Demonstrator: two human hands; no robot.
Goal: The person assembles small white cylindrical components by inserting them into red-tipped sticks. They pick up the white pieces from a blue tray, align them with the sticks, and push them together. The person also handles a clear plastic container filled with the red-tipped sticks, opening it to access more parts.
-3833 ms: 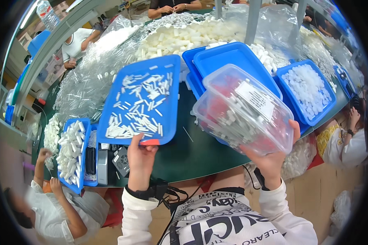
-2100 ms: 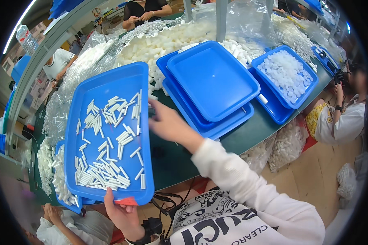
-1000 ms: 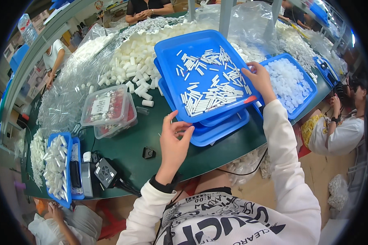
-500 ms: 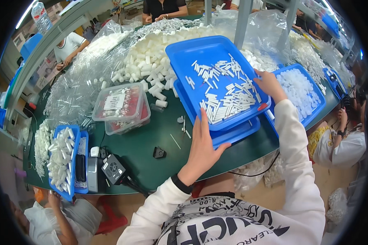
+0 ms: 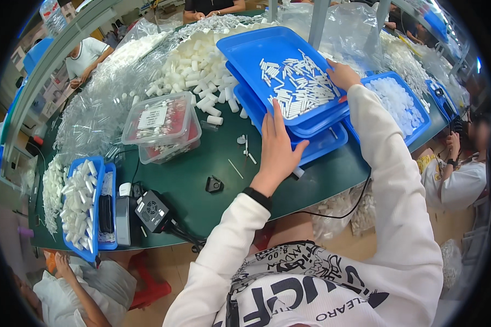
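Note:
A blue plastic tray (image 5: pixel 245 46) with short white tubes (image 5: pixel 297 106) heaped toward its near side is held tilted between my hands. My right hand (image 5: pixel 343 75) is closed round its right edge. At the near left corner, my left hand (image 5: pixel 276 150) bears against the rim, fingers extended along it and thumb apart underneath. Directly under this tray sits another blue tray (image 5: pixel 232 70), its contents mostly hidden. Lower still, a further blue tray (image 5: pixel 327 143) rests on the green table (image 5: pixel 202 210). By its near edge lies a small pale cylinder (image 5: pixel 298 173).
White foam cylinders (image 5: pixel 193 71) pile up behind, beside clear plastic bags (image 5: pixel 93 120). Two stacked clear boxes (image 5: pixel 161 128) stand left of the trays. A tray of translucent white pieces (image 5: pixel 393 106) is at right. A black device (image 5: pixel 151 211) with cables sits front left. Co-workers sit around the table.
The held tray has moved away from me and lifted at its far side, with both hands following. More of the trays beneath shows, and the pale cylinder has come into view.

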